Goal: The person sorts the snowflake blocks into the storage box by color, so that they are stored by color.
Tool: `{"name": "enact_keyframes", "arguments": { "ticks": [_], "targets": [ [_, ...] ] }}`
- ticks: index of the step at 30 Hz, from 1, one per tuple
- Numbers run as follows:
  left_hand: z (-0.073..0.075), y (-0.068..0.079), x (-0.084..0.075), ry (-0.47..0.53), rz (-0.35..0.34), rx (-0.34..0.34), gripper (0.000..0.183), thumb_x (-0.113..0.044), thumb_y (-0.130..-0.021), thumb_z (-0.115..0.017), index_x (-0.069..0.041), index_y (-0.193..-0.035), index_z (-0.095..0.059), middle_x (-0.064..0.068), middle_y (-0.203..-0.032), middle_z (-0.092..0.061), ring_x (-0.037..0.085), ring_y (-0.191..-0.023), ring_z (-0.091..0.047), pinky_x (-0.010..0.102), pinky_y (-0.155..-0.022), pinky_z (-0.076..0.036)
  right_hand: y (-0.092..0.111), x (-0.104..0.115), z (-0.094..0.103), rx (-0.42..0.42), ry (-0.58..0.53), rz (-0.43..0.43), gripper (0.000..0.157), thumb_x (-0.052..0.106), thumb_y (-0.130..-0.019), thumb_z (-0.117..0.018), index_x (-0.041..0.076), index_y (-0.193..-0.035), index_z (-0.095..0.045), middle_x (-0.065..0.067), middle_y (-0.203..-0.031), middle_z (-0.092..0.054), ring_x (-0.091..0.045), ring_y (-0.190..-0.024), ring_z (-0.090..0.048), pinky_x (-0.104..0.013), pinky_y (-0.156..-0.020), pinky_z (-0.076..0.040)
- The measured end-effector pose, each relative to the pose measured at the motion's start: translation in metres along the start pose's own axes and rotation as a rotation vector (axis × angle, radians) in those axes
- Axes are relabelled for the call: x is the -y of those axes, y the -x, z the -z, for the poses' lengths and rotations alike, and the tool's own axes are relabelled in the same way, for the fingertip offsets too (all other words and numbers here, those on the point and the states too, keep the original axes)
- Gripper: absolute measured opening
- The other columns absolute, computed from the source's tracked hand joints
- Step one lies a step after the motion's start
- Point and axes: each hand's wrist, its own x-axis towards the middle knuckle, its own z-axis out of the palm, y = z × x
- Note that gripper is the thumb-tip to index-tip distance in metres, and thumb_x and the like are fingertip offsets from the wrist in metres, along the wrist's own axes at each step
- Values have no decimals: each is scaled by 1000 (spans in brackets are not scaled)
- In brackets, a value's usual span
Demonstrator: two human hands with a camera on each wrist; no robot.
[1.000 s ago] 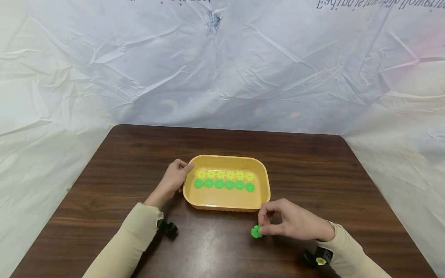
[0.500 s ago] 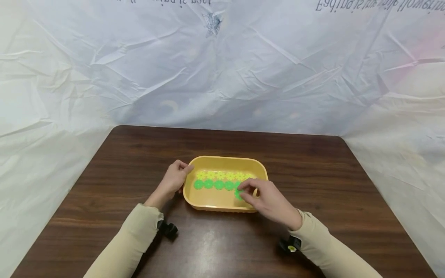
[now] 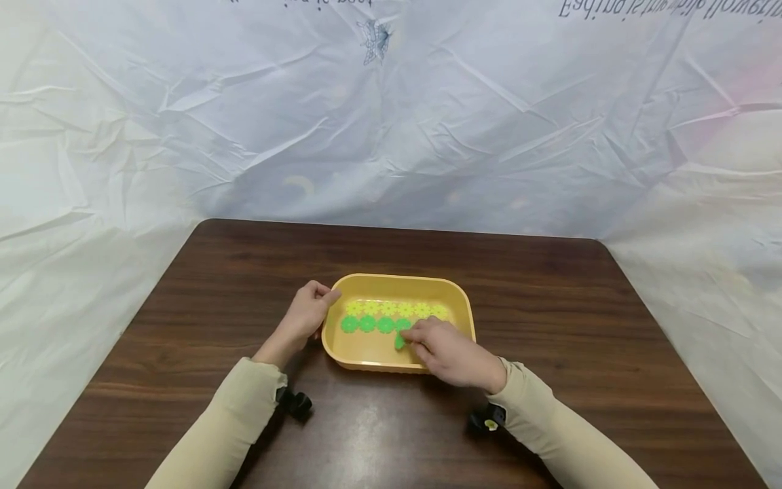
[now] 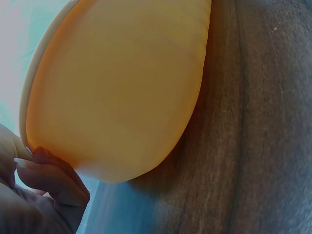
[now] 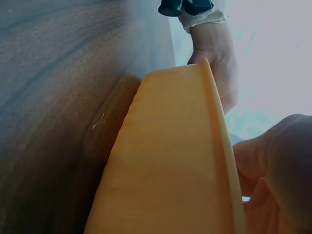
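Observation:
A shallow yellow plastic tray (image 3: 366, 350) sits on the table. My left hand (image 3: 307, 312) grips its left rim, thumb over the edge; in the left wrist view the curled fingers (image 4: 53, 180) meet the rim. My right hand (image 3: 455, 353) reaches over the tray's front right side and pinches a green flower-shaped plastic piece (image 3: 400, 341), tilted on edge, just in front of the green row. Inside lie a row of yellow flower-shaped pieces (image 3: 387, 308) and, nearer me, a row of green ones (image 3: 367, 324). The right hand hides the right end of the green row.
The dark wood table (image 3: 256, 265) extends on all sides of the tray. Behind it hangs a pale wrinkled cloth (image 3: 391, 136) printed with upside-down lettering. A black wrist camera (image 3: 294, 404) sits at the left cuff, another (image 3: 487, 418) at the right.
My right hand has carried the green flower-shaped piece from the table in front of the tray up into it, then leftward along the green row. The left hand stays on the rim.

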Motion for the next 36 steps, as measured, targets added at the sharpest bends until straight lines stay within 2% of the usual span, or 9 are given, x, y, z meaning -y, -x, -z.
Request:
{"name": "enact_keyframes", "arguments": {
  "ticks": [5, 10, 19, 27, 30, 34, 36],
  "targets": [
    [0, 0, 0, 1, 6, -1, 29, -25, -102, -52, 2, -110, -47, 14, -78, -53, 11, -38, -37, 25, -36, -35, -2, 3, -1, 39, 18, 4, 31, -1, -95, -46, -1, -119, -66, -9, -108, -67, -24, -101, -57, -44, -94, -43],
    [0, 1, 0, 0, 7, -2, 29, -25, -102, -52, 1, -110, -47, 14, -79, -53, 12, -38, -37, 25, -36, -35, -2, 4, -1, 74, 31, -19, 33, 0, -95, -46, 0, -121, -66, -8, -111, -67, -22, -96, -54, -42, -89, -43],
    [-3, -1, -2, -21, 12, -15, 28, -25, -102, -52, 1, -111, -48, 13, -80, -53, 11, -38, -37, 25, -35, -35, -1, 3, 2, 76, 26, -72, 35, 0, -94, -45, 0, -123, -65, -7, -113, -67, -19, -89, -50, -38, -83, -42],
    [-3, -3, -3, -26, 14, -2, 29, -26, -102, -51, 1, -112, -48, 14, -81, -53, 12, -39, -38, 25, -37, -36, 0, 2, 3, 49, 22, -85, 34, 2, -95, -44, 1, -121, -66, -4, -101, -66, -18, -89, -51, -40, -86, -43],
    [-3, -3, -2, -28, 18, -1, 29, -26, -102, -52, 1, -112, -48, 14, -81, -53, 12, -39, -37, 25, -37, -36, 1, 1, 5, 29, -8, -101, 31, 4, -96, -47, 2, -121, -66, -4, -104, -67, -19, -93, -54, -41, -89, -44],
    [-2, -4, -3, -24, 26, 6, 29, -26, -101, -53, 1, -112, -48, 12, -75, -52, 12, -38, -37, 25, -36, -36, 6, 0, 17, -36, -61, -130, 28, 8, -98, -52, 3, -123, -64, -7, -113, -67, -19, -100, -58, -41, -87, -47],
    [0, -6, -3, -25, 27, 11, 30, -27, -101, -54, 1, -112, -48, 10, -71, -51, 12, -37, -37, 25, -36, -36, 10, -2, 27, -94, -79, -142, 27, 9, -98, -55, 4, -123, -63, -7, -114, -67, -19, -98, -59, -40, -84, -48]
  ]
}}
